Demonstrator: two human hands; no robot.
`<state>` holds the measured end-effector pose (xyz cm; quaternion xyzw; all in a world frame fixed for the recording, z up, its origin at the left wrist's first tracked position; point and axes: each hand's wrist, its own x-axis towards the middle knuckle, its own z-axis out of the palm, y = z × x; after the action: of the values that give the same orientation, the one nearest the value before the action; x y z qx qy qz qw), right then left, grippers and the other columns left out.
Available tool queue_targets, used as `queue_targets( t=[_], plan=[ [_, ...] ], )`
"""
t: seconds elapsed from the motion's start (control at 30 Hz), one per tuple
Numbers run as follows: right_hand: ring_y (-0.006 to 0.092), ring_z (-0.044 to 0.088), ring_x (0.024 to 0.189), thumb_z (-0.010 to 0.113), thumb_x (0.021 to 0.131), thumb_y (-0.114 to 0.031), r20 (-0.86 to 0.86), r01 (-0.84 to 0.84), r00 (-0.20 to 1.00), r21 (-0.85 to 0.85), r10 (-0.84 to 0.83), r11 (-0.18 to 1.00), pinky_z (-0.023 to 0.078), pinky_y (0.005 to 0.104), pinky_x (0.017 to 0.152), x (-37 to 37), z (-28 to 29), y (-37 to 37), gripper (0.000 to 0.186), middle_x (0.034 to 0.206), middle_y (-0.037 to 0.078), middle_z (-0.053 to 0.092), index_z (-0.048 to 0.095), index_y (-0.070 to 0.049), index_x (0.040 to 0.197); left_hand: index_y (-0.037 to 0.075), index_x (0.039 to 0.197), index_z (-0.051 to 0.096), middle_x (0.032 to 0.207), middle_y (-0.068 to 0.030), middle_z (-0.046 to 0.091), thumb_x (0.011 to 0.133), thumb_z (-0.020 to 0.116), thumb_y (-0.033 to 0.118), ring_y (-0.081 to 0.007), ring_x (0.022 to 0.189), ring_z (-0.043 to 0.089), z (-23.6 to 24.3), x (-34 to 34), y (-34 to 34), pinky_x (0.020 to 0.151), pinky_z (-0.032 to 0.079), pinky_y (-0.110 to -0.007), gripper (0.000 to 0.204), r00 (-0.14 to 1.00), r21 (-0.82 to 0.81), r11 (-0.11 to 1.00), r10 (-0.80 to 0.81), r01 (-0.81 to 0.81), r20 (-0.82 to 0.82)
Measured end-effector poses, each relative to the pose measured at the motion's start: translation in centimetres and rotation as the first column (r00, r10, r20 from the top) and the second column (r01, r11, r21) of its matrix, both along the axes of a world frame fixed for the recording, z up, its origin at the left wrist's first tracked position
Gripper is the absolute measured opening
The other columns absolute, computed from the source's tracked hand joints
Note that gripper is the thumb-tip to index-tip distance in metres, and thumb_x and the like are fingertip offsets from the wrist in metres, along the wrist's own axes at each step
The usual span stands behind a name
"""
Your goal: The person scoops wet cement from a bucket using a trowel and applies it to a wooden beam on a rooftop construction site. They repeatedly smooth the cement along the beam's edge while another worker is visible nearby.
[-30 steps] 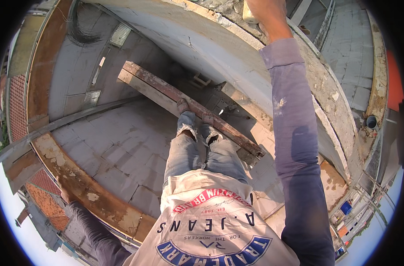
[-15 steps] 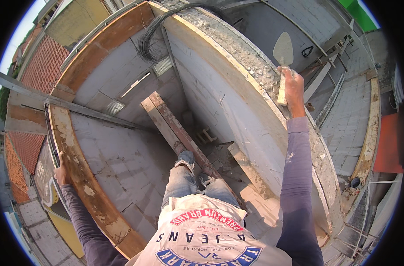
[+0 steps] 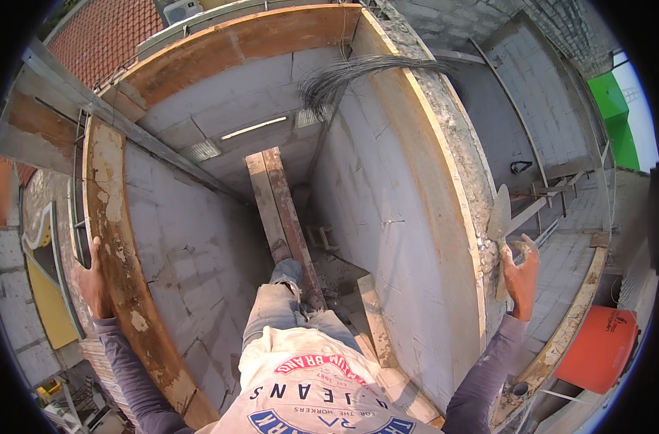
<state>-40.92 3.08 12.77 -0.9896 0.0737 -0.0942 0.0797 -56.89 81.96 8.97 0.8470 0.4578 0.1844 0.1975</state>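
Observation:
On the left, my left hand [image 3: 94, 283] grips the outer edge of a worn, stained formwork board [image 3: 109, 195]; some of its fingers are hidden. My right hand [image 3: 520, 278] is at the rough concrete wall top [image 3: 474, 166], thumb and fingers apart. Beside its thumb, a pointed trowel [image 3: 499, 214] lies along the wall's outer side, blade pointing away from me. The trowel's pale handle is next to my palm, and I see no fingers wrapped round it. Below me, my foot is on a pair of planks [image 3: 275, 188] spanning the deep space between the walls.
A bundle of thin wire [image 3: 373, 72] drapes over the far part of the right wall. A metal beam [image 3: 152, 177] crosses at the left. An orange-red container [image 3: 597, 349] stands at the right. Timber pieces [image 3: 376, 318] lie below me. Tiled roofs [image 3: 101, 40] appear beyond.
My right hand has lowered the trowel to the wall top, and its fingers have opened off the handle. The view has swung left. My left hand stays on the board's edge.

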Motion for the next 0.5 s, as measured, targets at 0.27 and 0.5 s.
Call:
queue_targets(
  t=[0.27, 0.5],
  plan=[
    [0.0322, 0.072, 0.108, 0.076, 0.090, -0.010, 0.346, -0.406, 0.885, 0.242, 0.313, 0.881, 0.052, 0.0412, 0.100, 14.1, 1.1, 21.8, 0.025, 0.117, 0.018, 0.075, 0.072, 0.004, 0.111, -0.007, 0.159, 0.038, 0.159, -0.0329, 0.043, 0.089, 0.067, 0.074, -0.0440, 0.149, 0.041, -1.3, -0.5, 2.1, 0.122, 0.032, -0.050, 0.110, 0.978, 0.064, 0.988, 0.149, -0.141, -0.147],
    [0.0383, 0.067, 0.118, 0.070, 0.096, -0.034, 0.298, -0.575, 0.777, -0.024, 0.555, 0.818, 0.045, 0.0524, 0.111, 31.2, -3.6, 38.2, 0.047, 0.123, 0.025, 0.071, 0.072, 0.004, 0.123, -0.006, 0.159, 0.039, 0.158, -0.0315, 0.044, 0.091, 0.068, 0.070, -0.0445, 0.148, 0.041, -2.1, 0.0, 2.9, 0.122, 0.032, -0.051, 0.106, 0.949, 0.143, 0.967, 0.236, -0.209, -0.209]
  ],
)
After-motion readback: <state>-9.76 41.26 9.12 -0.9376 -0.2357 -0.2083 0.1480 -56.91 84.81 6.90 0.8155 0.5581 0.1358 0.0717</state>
